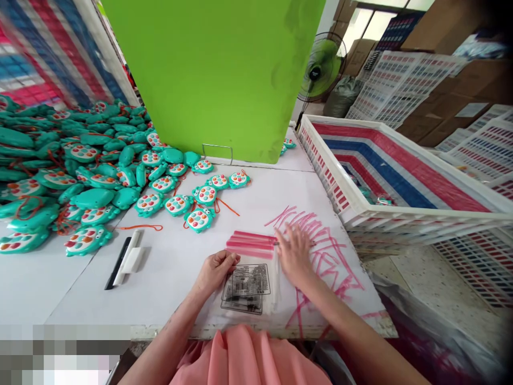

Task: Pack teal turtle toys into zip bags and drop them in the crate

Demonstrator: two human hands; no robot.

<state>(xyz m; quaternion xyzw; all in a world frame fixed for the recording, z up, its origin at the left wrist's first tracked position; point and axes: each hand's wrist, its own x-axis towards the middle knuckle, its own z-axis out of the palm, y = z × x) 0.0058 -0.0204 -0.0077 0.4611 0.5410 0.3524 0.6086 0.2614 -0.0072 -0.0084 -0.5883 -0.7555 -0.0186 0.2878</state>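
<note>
Single head-worn camera: positioned above the near edge of the worktop [160, 278], close range, facing forward and down; near right corner in frame.

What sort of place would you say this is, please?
Probably a factory or packing workshop, judging by the heap of matching turquoise toys, the stacked white plastic crates and the brown cardboard boxes.

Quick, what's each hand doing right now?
Left hand: closed, pinching the edge of the clear bags.
Right hand: open, fingers spread over the scribbled table.
</note>
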